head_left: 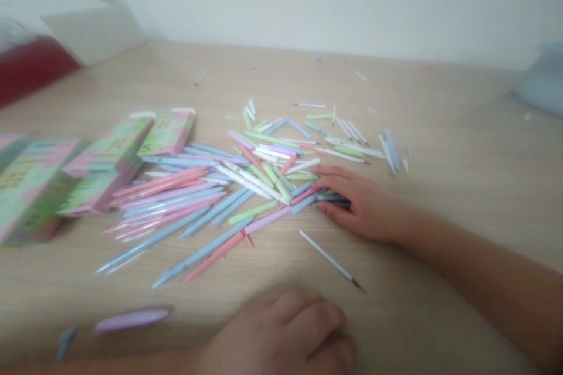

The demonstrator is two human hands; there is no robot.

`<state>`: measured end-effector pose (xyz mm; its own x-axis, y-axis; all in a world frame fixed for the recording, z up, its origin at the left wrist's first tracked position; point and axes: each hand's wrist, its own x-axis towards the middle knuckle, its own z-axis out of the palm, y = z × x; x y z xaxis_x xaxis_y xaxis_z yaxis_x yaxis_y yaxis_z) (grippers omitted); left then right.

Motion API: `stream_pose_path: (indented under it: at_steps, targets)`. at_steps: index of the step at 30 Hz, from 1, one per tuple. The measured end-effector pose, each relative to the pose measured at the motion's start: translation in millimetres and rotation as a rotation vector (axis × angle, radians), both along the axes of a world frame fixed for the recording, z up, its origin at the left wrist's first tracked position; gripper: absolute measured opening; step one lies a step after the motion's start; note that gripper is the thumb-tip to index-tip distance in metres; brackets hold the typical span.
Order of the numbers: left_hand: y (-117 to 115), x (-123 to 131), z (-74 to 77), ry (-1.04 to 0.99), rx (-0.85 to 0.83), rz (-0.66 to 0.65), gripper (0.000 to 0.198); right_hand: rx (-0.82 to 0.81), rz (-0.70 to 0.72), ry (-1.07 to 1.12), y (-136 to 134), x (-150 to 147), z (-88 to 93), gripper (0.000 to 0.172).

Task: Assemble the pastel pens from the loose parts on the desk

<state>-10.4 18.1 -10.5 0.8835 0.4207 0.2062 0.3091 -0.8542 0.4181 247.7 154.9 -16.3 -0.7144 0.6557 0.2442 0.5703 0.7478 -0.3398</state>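
Note:
A loose heap of pastel pen parts (264, 176) in blue, pink, purple, green and white spreads over the table's middle. At its right edge my right hand (360, 199) curls its fingers and thumb around several short pen pieces (328, 194), partly hidden in the palm's shadow. Longer tapered pen barrels (176, 199) lie side by side on the heap's left. My left hand (290, 328) rests near the front edge with its fingers folded inward; whatever is inside them is hidden. A thin white refill (328, 258) with a dark tip lies between the hands.
Green-and-pink printed boxes (39, 187) stand at the left. A purple pen (132, 319) and a small blue-grey piece (65, 343) lie at the front left. Scattered refills (310, 105) lie farther back. A red object (35, 67) is at the back left, a grey-blue one (541, 82) at the right.

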Motion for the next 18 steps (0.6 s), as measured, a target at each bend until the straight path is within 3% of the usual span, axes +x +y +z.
stream_pose_path:
  at_steps: [3,14,18]
  targets:
    - [-0.9,-0.2,-1.1,-0.003,0.011,0.006,0.025,0.006,0.001,-0.011,-1.2,2.8,1.1,0.027]
    - [-0.3,0.8,1.4,-0.009,-0.014,0.002,0.024,0.044,-0.122,-0.016,-25.3,15.1,-1.5,0.049]
    - [-2.4,3.0,-0.3,0.014,-0.004,0.011,0.023,0.082,-0.131,-0.007,-31.8,16.8,-3.2,0.048]
